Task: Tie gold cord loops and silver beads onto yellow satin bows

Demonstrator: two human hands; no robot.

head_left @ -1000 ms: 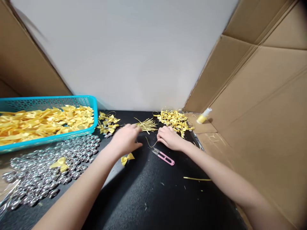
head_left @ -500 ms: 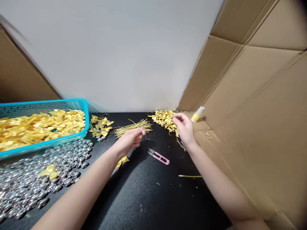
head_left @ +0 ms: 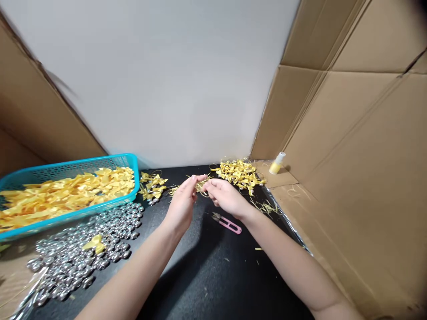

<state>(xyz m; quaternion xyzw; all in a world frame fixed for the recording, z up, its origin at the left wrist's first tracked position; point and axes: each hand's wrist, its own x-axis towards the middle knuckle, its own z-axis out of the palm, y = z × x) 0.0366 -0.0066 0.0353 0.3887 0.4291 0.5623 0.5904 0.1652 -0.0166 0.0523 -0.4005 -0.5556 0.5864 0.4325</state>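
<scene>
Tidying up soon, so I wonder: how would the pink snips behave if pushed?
The pink snips lie flat on the black surface, so they would probably slide rather than roll. Their slim handle with its open middle suggests they are fairly light.

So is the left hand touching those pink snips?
Apart: the head view shows a strip of black tabletop between the left hand and the pink snips.

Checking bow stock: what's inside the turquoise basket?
A heap of yellow ribbon bows. The heap and the basket's near wall hide most of its floor, so depth and anything underneath can't be seen.
</scene>
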